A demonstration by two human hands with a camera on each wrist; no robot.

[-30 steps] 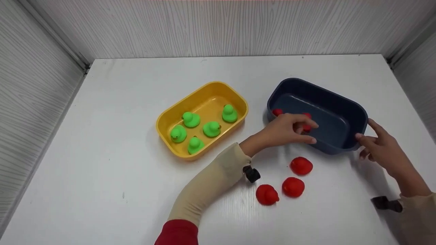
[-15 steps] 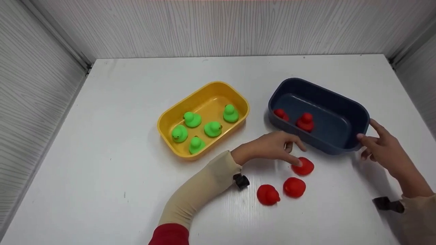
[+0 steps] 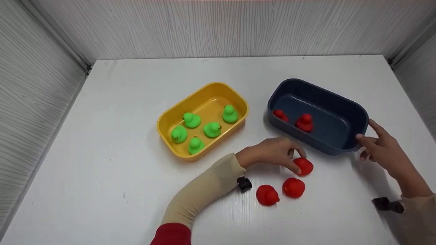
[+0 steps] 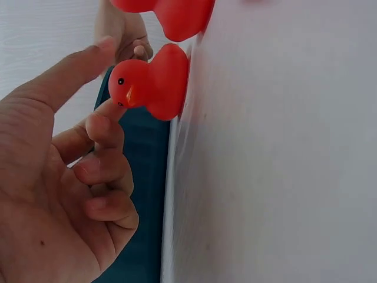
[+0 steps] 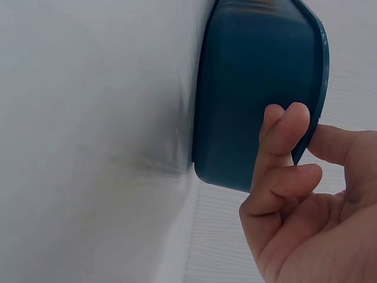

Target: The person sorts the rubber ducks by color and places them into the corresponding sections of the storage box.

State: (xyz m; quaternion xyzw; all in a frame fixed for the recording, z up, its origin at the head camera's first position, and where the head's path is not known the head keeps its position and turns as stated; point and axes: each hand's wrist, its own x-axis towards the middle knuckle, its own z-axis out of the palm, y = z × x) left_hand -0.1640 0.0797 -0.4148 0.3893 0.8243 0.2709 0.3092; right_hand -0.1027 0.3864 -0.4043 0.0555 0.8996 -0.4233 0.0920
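Note:
In the head view my left hand [image 3: 277, 151] reaches down over a red rubber duck [image 3: 305, 166] on the white table. The left wrist view shows that duck [image 4: 150, 82] between thumb and index finger [image 4: 79, 138], the thumb tip a little apart from its head; the other fingers are curled. My right hand [image 3: 386, 149] pinches the rim of a dark blue bin [image 3: 344, 149] at its right end. The right wrist view has the thumb [image 5: 333, 144] inside the rim and fingers on the outer wall [image 5: 235, 118]. Two red ducks [image 3: 305, 123] lie inside this bin.
Two more red ducks [image 3: 293, 188] stand on the table [image 3: 119, 136] in front of the left hand. A yellow bin [image 3: 218, 86] with several green ducks [image 3: 213, 129] stands left of the blue one. Pale wood-grain panels [image 3: 218, 30] enclose the table.
My left hand has come from above the blue bin's near edge back to the nearest loose red duck, lowering its thumb and index finger around it. The right hand keeps its hold on the rim.

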